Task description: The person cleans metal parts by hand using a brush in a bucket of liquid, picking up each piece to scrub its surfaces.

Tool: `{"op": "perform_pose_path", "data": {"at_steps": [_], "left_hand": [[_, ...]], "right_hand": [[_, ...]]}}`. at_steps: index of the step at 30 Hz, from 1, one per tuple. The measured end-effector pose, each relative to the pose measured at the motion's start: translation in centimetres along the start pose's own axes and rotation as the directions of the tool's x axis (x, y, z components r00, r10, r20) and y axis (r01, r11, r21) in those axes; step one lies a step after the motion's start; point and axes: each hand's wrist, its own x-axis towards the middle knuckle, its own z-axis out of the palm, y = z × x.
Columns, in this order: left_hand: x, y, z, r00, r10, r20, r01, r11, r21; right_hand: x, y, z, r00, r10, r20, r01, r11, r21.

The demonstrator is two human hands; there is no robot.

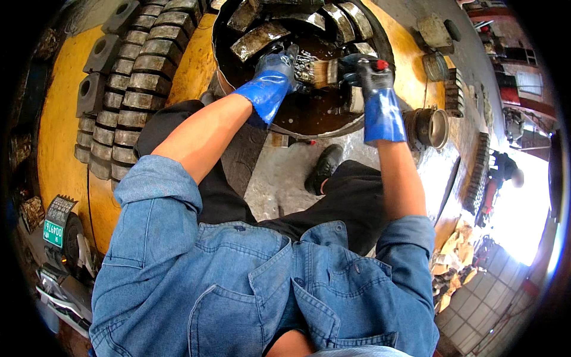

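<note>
Right hand: Your gloved right hand (pixel 375 77) is closed around the handle of a brush, the red handle end showing at its upper side.
Brush: The flat brush (pixel 326 72) points left, its pale bristles against or just beside the part in your other hand; exact contact cannot be told.
Left hand: Your gloved left hand (pixel 276 65) grips a wet, dark metal part (pixel 304 66); some fingers are hidden.
Part position: Above the drum's opening, between your two hands.
Drum: The round, open drum (pixel 324 134) stands in front of you and contains dark brown liquid (pixel 306 116).
Drum contents: Curved metal blocks (pixel 259 40) sit around the inner side, wet and shiny.
Left surface: The yellow surface (pixel 65 89) carries rows of curved metal segments (pixel 148 71) and grey blocks with round bores (pixel 101 53).
Right side: A ring-shaped metal fitting (pixel 425 128) lies near the drum; a clear jar (pixel 436 67) stands beyond it.
Floor: A second brush (pixel 279 140) lies below the drum's near rim, on the grey floor (pixel 279 178).
</note>
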Motion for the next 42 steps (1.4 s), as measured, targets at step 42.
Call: {"op": "perform_pose_path", "data": {"at_steps": [42], "left_hand": [[-1.9, 2.3, -0.8, 0.994, -0.087, 0.059, 0.085, 0.996, 0.039]], "right_hand": [[-1.9, 1.9, 0.3, 0.989, -0.128, 0.067, 0.140, 0.964, -0.225]]}}
